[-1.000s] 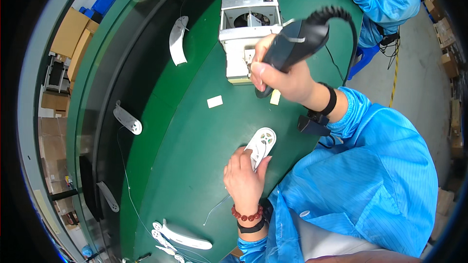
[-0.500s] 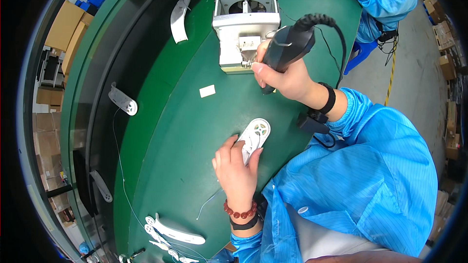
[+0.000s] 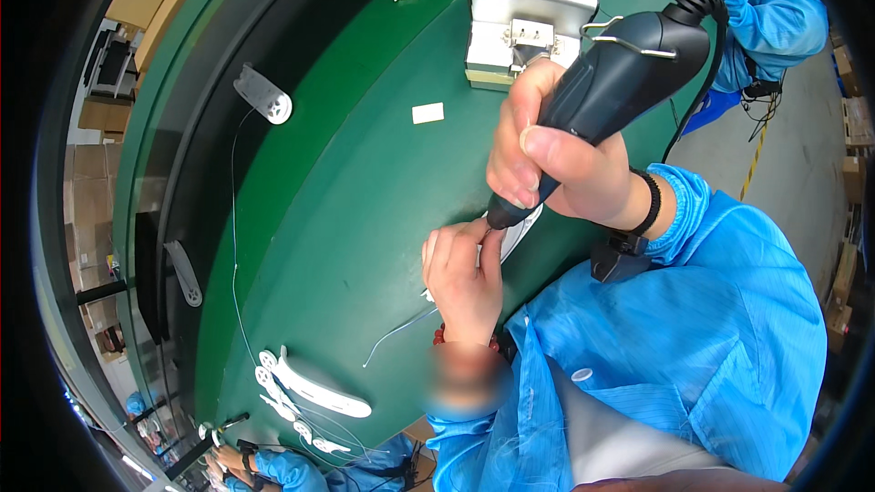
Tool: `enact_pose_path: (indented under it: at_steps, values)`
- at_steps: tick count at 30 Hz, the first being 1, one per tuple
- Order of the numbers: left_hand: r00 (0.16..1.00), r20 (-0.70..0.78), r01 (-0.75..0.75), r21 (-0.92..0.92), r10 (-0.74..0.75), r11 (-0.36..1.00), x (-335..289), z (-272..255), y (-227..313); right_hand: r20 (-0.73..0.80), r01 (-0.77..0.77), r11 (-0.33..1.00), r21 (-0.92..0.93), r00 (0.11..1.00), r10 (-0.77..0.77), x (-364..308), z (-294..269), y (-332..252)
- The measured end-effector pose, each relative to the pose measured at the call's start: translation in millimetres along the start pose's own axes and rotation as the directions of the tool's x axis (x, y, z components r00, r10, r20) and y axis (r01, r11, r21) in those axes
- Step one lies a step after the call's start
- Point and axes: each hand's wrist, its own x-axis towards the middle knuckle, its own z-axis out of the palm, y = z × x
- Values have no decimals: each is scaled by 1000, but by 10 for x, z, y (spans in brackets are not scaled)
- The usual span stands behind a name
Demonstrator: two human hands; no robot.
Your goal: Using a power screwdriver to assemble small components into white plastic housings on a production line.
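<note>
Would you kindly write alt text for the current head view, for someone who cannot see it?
A person's right hand holds a black corded tool, its tip down against or beside the left hand, which partly covers a white part on a green table. Beyond stands a grey-and-white machine; more white parts lie to the left.

Black screwdriver (image 3: 624, 77), blue pinstriped smock (image 3: 729, 333)

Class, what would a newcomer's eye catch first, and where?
Probably the dark corded hand tool, right of centre, gripped in the right hand with its tip at the left hand. Then the pale machine on the green table at the top, and the blue smock at lower right.
</note>
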Motion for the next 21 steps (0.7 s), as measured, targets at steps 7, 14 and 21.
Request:
enact_pose_path:
  at_steps: [7,14,21]
  values:
    - [992,-115,39,-102,-50,994,-69,-118,-49,68,85,992,89,993,-91,38,107,-21]
    - [946,-117,162,-641,-304,750,-179,-191,-21,153,108,985,132,980,-128,68,202,-85]
    - [939,-135,126,-720,-315,683,-212,-206,-47,182,133,981,139,971,-157,77,266,-50]
